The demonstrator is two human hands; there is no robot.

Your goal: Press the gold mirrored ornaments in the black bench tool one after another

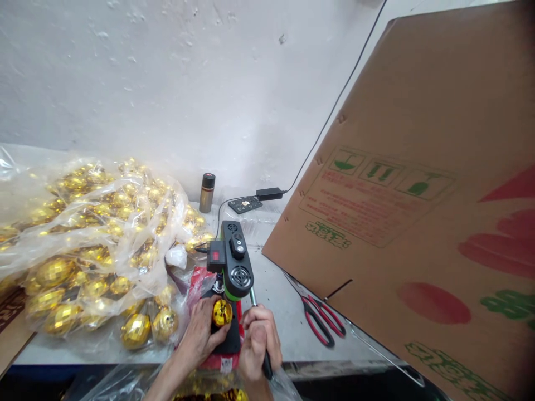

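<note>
A small gold mirrored ball (222,313) sits in the fingers of my left hand (201,328), thumb along its near side. It is just below the front end of a black press machine (237,259) with round vents and a green ring underneath. My right hand (259,340) is wrapped round the black-ended metal lever (253,298) at the machine's right side. The machine's dark base plate (229,342) lies under the ball, partly covered by my left hand. Red plastic (200,281) shows around the base.
Clear plastic bags of gold balls (96,250) fill the left of the table. Behind are a bottle (207,192), a black adapter (270,194) and its cable. Red-and-black scissors (321,320) lie at right beside a large cardboard box (409,195). More gold pieces (229,395) show below the edge.
</note>
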